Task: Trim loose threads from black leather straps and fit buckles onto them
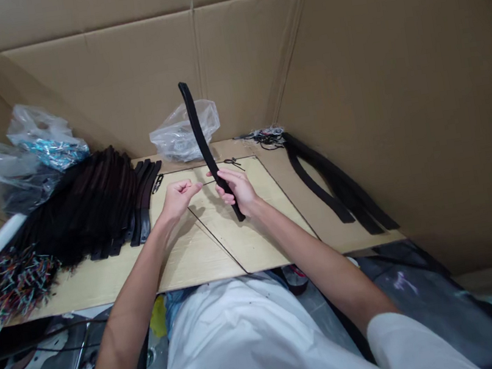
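Note:
My right hand (236,191) grips a long, curved black strip (199,131) near its lower end, and the strip stands up and leans away from me. My left hand (178,197) is closed beside it, pinching a thin thread or tie (207,183) that runs across to the strip. Both hands hover over a light wooden table (218,244).
A large pile of black strips (92,204) lies at the left, with colourful ties (5,288) in front and plastic bags (15,157) behind. Another clear bag (181,135) sits at the back. A few black strips (339,189) lie at the right. Cardboard walls surround the table.

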Motion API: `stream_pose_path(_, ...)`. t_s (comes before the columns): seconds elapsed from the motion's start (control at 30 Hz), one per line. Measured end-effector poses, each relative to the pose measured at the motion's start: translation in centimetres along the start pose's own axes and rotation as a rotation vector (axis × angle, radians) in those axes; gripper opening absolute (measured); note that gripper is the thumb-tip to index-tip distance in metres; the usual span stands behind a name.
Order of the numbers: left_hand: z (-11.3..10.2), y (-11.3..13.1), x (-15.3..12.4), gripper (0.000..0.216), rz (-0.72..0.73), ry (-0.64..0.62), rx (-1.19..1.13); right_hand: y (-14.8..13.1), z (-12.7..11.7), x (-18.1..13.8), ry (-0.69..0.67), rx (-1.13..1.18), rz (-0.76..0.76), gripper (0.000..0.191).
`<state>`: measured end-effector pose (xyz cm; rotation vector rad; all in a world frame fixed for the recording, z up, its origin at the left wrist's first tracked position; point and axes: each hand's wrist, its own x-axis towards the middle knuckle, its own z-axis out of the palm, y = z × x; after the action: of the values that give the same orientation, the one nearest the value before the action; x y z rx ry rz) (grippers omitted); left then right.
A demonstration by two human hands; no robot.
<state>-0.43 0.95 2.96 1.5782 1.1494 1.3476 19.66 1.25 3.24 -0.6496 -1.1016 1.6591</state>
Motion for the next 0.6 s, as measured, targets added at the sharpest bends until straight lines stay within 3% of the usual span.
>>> stream_pose_path(0.27, 0.7, 0.2, -0.2, 0.071, 0.001, -0.034, -0.14, 1.1, 1.7, -0.8, -0.147, 0.084, 0.11, 0.039)
stream_pose_path(0.43, 1.3, 0.4, -0.4, 0.066, 0.073, 0.008, -0.181, 1.2, 1.6, -0.7, -0.216, 0.162, 0.11, 0.039)
stream_pose_path(0.6, 1.5, 0.3, -0.4, 0.061, 0.019, 0.039, -0.216, 1.4, 1.6, -0.7, -0.241, 0.172, 0.094, 0.036)
